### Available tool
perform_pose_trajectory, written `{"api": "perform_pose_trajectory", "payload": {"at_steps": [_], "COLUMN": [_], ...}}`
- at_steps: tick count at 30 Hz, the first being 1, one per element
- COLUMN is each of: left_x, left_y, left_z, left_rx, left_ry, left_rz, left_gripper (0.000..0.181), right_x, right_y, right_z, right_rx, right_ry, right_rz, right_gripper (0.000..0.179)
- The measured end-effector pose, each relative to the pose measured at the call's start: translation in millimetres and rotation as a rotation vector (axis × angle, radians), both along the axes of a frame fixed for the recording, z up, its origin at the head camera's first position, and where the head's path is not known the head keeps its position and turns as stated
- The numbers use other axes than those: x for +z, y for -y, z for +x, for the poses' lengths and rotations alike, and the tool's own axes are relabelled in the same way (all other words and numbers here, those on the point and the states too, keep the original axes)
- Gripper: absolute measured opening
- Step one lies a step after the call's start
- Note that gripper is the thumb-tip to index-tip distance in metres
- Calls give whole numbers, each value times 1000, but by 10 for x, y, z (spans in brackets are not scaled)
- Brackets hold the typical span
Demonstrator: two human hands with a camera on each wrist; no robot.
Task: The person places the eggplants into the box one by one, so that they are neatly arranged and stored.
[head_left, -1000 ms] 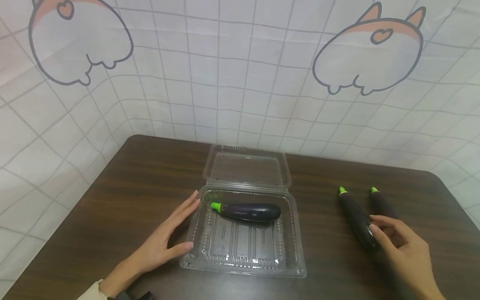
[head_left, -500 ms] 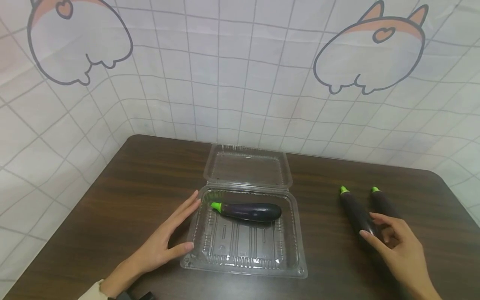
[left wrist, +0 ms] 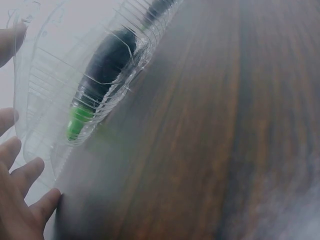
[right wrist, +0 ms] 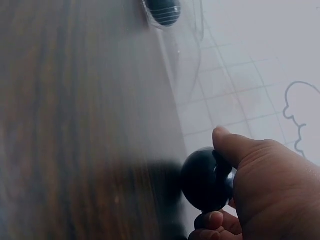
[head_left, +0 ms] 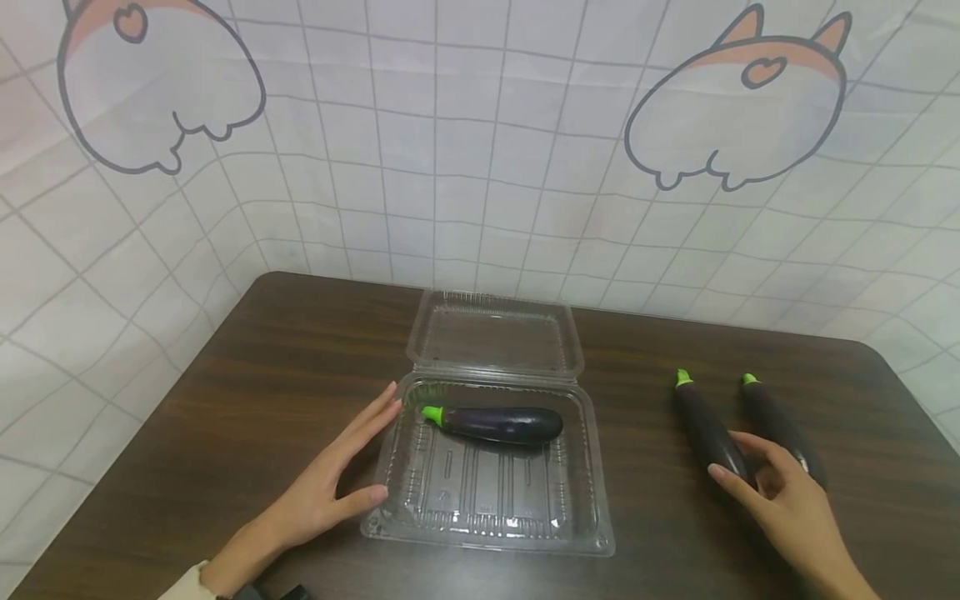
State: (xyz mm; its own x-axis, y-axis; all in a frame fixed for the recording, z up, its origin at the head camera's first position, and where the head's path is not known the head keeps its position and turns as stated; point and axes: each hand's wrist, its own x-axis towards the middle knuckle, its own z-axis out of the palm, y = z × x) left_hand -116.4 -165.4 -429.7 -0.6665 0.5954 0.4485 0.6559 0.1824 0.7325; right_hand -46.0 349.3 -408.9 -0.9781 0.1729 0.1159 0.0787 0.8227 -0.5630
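A clear plastic clamshell box point(head_left: 491, 533) lies on the table with its lid folded back. Inside its base rests a dark purple eggplant point(head_left: 498, 424) with a bright green stem pointing left. My left hand point(head_left: 322, 479) has its fingers spread, fingertips at the box's left rim. On the right, my right hand point(head_left: 787, 504) holds the lower end of a second eggplant point(head_left: 701, 421), its thumb over the near side and fingers on the other. In the right wrist view that eggplant's rounded end point(right wrist: 205, 182) sits between thumb and fingers. A third eggplant point(head_left: 780, 425) lies just beyond, partly hidden by the hand.
The brown wooden table point(head_left: 300, 375) has rounded back corners. Behind it hangs a white grid-patterned cloth point(head_left: 480, 167) with cartoon animal drawings. The upturned lid point(head_left: 495, 333) reaches near the table's back edge. A small black object point(head_left: 294, 592) shows at the bottom left.
My right hand has shifted left and closed round the second eggplant, uncovering more of the third. The left hand and the box have stayed in place.
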Motion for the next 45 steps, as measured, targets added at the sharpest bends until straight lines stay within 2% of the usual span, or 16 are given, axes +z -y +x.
{"api": "perform_pose_trajectory", "payload": {"at_steps": [3, 14, 30, 41, 45], "left_x": [-2, 5, 5, -3, -8], "left_y": [-4, -21, -9, -5, -5], "left_z": [4, -17, -14, -16, -18], "left_rx": [-1, -6, -9, -6, -2], "left_ry": [3, 2, -3, -13, -12], "left_rz": [1, 5, 11, 7, 6], "left_gripper": [77, 76, 76, 78, 79], "right_x": [0, -6, 21, 119, 159], "right_y": [6, 21, 56, 64, 63], "right_z": [2, 12, 9, 27, 33], "right_rx": [8, 40, 33, 12, 34], "right_ry": [32, 39, -61, -53, -57], "right_rz": [-2, -6, 37, 40, 16], "right_gripper": [61, 63, 53, 51, 50]}}
